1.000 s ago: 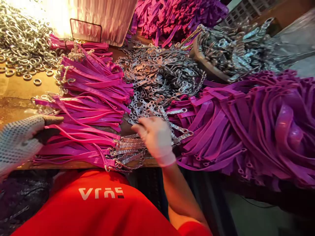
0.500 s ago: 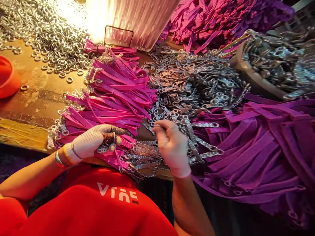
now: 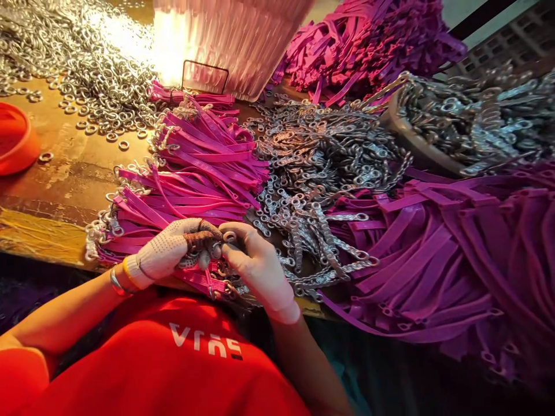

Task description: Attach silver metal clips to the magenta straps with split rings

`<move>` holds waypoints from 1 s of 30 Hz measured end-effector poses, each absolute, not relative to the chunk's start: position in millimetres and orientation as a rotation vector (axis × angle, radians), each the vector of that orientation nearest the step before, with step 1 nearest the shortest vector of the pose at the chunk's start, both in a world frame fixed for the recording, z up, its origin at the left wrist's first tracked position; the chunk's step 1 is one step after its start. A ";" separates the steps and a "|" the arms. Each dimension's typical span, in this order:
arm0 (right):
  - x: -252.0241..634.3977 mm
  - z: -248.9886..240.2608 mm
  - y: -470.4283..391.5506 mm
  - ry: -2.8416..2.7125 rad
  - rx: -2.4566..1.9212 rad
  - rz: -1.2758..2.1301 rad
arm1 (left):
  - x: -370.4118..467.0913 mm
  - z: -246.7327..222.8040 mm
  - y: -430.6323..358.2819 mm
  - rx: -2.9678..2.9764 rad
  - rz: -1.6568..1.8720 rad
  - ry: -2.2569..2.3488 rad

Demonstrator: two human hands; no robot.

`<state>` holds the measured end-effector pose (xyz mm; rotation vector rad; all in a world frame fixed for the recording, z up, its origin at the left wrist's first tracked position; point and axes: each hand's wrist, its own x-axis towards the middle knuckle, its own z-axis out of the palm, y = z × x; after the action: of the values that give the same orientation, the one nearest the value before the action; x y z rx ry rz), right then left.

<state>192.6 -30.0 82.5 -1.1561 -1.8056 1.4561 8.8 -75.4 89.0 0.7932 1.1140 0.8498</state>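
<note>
My left hand, in a dotted white work glove with dark, worn fingertips, is closed on a small metal ring, partly hidden by the fingers. My right hand, in a thin white glove, meets it fingertip to fingertip. Its thumb and forefinger pinch a metal piece with a round, ring-shaped end; the rest of that piece is hidden. Under both hands lie pink straps with metal fittings at their ends. Beside my right hand, twisted metal links are spread loosely.
Loose metal rings cover the back left, near an orange bowl. Finished-looking pink strap bundles lie left of centre. A tub of twisted links stands at right, behind purple straps. A ribbed translucent container stands behind.
My right hand has moved left from the loose links to my left hand, and a ring-shaped metal end now shows in its pinch. My left fingers have drawn together. The view has shifted slightly.
</note>
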 end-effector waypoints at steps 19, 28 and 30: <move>192.4 74.9 -46.7 -2.173 -1.079 1.073 | 11.9 71.9 -83.9 1.240 0.873 1.362; 188.8 68.2 -57.0 -2.478 -1.181 0.531 | 23.3 75.0 -78.3 0.909 0.872 1.293; 195.0 66.9 -52.0 -2.385 -1.170 0.769 | 22.1 77.5 -68.9 1.004 0.860 1.299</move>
<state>195.0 -52.0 66.9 -1.1700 -2.3846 0.7691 22.1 -68.9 77.5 1.0036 1.2985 0.8596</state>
